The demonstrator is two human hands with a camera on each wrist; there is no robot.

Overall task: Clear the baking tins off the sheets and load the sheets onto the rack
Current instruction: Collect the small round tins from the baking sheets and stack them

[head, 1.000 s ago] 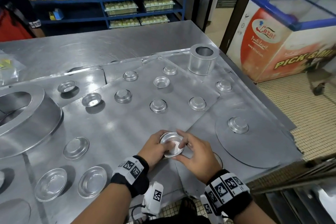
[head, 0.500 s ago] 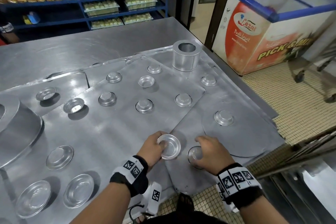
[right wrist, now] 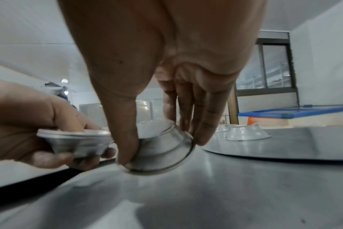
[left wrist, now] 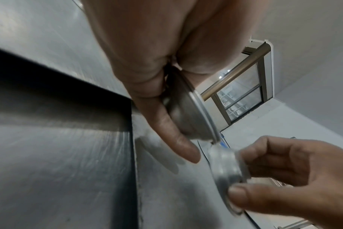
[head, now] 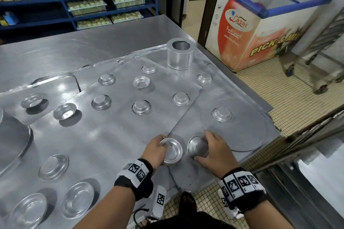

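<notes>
Left hand: I see my left hand (head: 155, 149) curled round a small upright tin (head: 172, 151), thumb on the near rim and fingers underneath; the right wrist view shows this held tin (right wrist: 76, 143) off the surface, open side up.
Right hand: my right hand (head: 216, 149) pinches a second tin (head: 197, 147), thumb on one side and fingers on the far side. In the right wrist view that second tin (right wrist: 162, 148) is upside down and tilted, its near rim touching the sheet and its far rim raised.
Where the tins are: both sit at the near edge of the table, just beside each other, over the near right sheet (head: 186, 171).
Change from half a second ago: then my right hand lay over the second tin, which sat flat; now that tin is tipped up on its rim. The left hand and its tin have barely moved.
Change from a second ago: both hands were together on one tin; now they are apart, each with its own.
Other tins: several small tins (head: 141, 107) lie scattered on the middle sheet (head: 119, 126), most upside down, and one on the round plate (head: 242, 132).
Around: a tall metal ring (head: 180, 55) stands at the far right corner; a freezer chest (head: 264, 24) stands on the floor beyond.
</notes>
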